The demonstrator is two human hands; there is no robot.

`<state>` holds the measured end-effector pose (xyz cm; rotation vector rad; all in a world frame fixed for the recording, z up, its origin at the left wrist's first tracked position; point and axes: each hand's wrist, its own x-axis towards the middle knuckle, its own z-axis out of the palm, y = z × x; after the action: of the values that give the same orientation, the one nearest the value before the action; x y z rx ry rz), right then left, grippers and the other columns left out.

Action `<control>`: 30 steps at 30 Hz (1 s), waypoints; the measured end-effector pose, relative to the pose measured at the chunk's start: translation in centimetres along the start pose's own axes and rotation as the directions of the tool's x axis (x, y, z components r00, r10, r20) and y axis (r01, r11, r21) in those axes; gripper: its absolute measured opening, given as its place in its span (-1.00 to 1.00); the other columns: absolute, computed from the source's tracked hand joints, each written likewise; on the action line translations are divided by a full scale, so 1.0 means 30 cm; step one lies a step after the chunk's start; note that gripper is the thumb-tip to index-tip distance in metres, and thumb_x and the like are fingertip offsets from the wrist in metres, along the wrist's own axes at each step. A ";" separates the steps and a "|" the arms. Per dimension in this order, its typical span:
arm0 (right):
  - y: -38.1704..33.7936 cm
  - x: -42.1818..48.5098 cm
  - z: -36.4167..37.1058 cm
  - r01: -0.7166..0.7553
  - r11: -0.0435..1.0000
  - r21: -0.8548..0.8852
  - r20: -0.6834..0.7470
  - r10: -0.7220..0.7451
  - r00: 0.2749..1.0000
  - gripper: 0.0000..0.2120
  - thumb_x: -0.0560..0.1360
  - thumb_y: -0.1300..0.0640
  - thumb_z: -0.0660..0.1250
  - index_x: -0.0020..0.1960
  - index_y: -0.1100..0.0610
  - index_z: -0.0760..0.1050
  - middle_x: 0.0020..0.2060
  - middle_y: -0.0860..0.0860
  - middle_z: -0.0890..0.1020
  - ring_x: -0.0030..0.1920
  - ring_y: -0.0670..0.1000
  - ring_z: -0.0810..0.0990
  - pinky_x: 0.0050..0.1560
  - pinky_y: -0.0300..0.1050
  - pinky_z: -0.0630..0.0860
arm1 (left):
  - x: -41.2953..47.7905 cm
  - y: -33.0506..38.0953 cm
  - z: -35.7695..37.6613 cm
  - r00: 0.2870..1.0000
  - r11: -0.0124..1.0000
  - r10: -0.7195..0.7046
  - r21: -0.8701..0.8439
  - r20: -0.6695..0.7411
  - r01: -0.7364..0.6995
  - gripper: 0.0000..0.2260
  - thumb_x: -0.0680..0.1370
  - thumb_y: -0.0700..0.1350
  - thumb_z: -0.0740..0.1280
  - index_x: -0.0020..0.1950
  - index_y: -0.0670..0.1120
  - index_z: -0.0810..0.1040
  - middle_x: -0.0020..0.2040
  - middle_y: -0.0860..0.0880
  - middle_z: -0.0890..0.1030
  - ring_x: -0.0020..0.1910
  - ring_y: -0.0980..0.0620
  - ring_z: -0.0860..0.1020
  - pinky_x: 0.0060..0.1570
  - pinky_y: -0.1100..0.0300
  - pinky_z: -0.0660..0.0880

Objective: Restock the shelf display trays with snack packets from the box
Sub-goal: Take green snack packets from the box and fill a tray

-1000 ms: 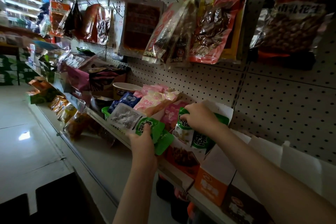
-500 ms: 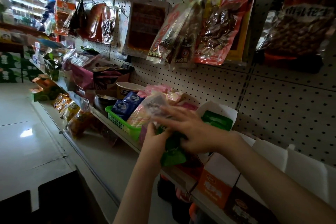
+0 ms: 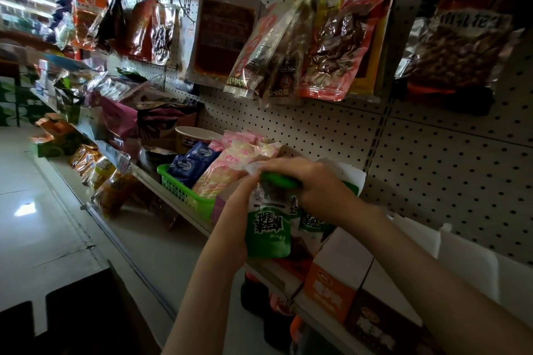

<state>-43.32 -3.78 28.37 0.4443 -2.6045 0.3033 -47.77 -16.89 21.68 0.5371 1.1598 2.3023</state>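
A stack of green and white snack packets (image 3: 269,228) stands upright at the front of the shelf. My left hand (image 3: 236,210) grips the stack from the left side. From above, my right hand (image 3: 311,187) is closed over the packets' green top edges. Behind my right hand stands a white display tray (image 3: 350,179) with a green inner rim. Its inside is mostly hidden by my hand.
A green basket (image 3: 184,193) with blue and pink packets sits left of the stack. An orange and white carton (image 3: 334,285) stands to the right on the shelf edge (image 3: 271,274). Large snack bags (image 3: 340,37) hang from the pegboard above. A dark box (image 3: 72,323) lies on the floor lower left.
Both hands have come together on the green packets. The packet my left hand held out flat is now upright in the stack, and my right hand has shifted onto the top edges.
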 end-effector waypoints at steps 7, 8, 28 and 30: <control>0.057 -0.014 -0.137 -0.460 0.866 0.196 -0.113 0.486 0.866 -0.91 0.52 0.23 0.32 0.02 0.16 0.52 -0.20 0.11 0.61 -0.24 0.08 0.63 -0.27 -0.13 0.64 | 0.045 -0.037 -0.056 0.944 0.993 -0.043 0.090 -0.326 0.076 -0.77 0.56 -0.21 0.33 0.20 -0.06 0.45 -0.03 -0.21 0.64 -0.22 -0.15 0.66 -0.26 0.00 0.60; 0.066 -0.020 -0.149 -0.502 0.848 0.169 -0.038 0.514 0.857 -0.94 0.50 0.23 0.34 -0.03 0.16 0.51 -0.18 0.13 0.62 -0.19 0.11 0.64 -0.19 -0.03 0.65 | 0.047 -0.042 -0.057 0.941 0.993 -0.049 0.088 -0.336 0.084 -0.72 0.56 -0.23 0.32 0.25 -0.07 0.42 0.00 -0.21 0.62 -0.19 -0.15 0.65 -0.28 0.02 0.59; 0.091 -0.064 0.001 -0.310 0.850 -0.426 0.243 0.437 0.866 -0.07 0.32 -0.05 0.51 0.47 -0.01 0.00 0.38 0.02 0.19 0.36 0.05 0.18 0.39 0.01 0.18 | 0.052 -0.065 -0.046 0.901 0.999 -0.018 -0.052 -0.433 -0.005 -0.53 0.53 -0.34 0.34 0.38 -0.14 0.26 0.10 -0.24 0.53 -0.03 -0.21 0.61 -0.13 -0.09 0.61; 0.049 -0.077 -0.011 -0.136 0.901 -0.412 0.302 0.276 0.913 0.06 0.32 -0.08 0.51 0.52 -0.15 -0.20 0.49 -0.14 -0.08 0.47 -0.04 -0.10 0.43 0.00 -0.19 | 0.060 -0.058 -0.038 0.889 0.997 -0.019 -0.074 -0.457 -0.017 -0.40 0.51 -0.32 0.37 0.42 -0.03 0.15 0.15 -0.24 0.47 0.04 -0.26 0.58 -0.02 -0.20 0.58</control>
<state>-41.80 -1.73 27.33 0.0794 -2.9741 -0.2476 -49.36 -15.63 19.82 -0.0494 1.2662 2.5385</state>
